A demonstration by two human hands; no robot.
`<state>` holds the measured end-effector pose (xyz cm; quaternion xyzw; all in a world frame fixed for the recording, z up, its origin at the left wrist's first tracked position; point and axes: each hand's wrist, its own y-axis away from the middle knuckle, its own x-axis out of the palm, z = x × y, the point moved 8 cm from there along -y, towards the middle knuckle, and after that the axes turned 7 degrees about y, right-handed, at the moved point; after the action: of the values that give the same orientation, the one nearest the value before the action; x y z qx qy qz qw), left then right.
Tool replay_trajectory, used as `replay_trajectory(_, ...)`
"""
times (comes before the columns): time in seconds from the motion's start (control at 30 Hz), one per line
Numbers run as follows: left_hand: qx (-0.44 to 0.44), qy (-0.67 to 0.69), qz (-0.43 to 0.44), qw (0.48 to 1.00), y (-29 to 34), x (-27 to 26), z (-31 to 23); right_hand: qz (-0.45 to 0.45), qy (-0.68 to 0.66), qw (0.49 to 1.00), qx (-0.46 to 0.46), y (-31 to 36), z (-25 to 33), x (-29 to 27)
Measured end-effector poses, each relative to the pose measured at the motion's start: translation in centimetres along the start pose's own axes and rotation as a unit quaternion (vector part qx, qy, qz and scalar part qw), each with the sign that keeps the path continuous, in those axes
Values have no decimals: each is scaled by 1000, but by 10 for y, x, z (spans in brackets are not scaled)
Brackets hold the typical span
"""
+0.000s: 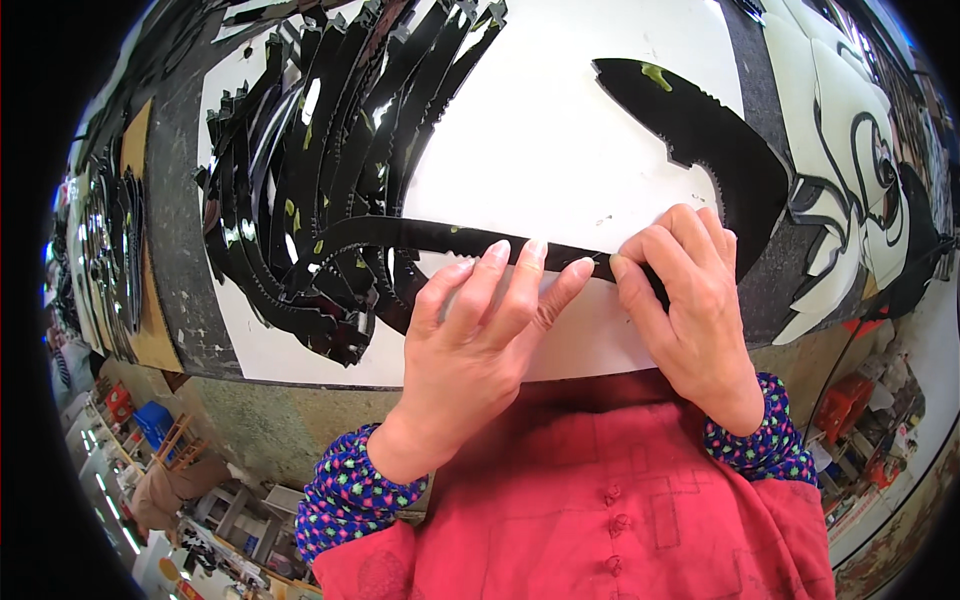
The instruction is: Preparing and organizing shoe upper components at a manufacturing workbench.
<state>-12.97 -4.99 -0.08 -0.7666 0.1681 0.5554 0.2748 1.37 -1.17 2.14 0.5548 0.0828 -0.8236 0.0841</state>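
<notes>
A curved black strip [430,236] with notched edges, perhaps leather, lies across the white sheet [550,130] before me. My left hand [475,345] rests on its middle with the fingers spread, the fingertips pressing it down. At the strip's right part my right hand [690,300] pinches the edge between thumb and curled fingers. Behind that hand is a broad, curved black piece [750,175] with a notched inner edge and a greenish mark; whether it joins the strip is hidden by the hand. Left of both hands, several similar glossy black strips [340,140] lie heaped together.
White pieces with black outlines [835,120] lie at the table's right end. More dark strips [125,250] lie beside a brown board [155,325] at far left. A blue bin [153,423] and a wooden stool [180,445] stand beyond the table, lower left; a red crate [843,405] is lower right.
</notes>
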Motion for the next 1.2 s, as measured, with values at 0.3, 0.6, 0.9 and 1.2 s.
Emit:
replay_trajectory(0.3,11,-57,-15,998,1,2,-7,-5,18,1000,-6,3,2,1)
replay_trajectory(0.6,-4,24,11,1000,3,-4,-1,-75,135,988,-4,22,12,-8)
replay_trajectory(0.9,-51,88,24,994,7,-10,5,-65,97,989,-87,47,12,5)
replay_trajectory(1.2,-45,45,27,998,20,-2,6,-16,125,990,-66,58,9,9)
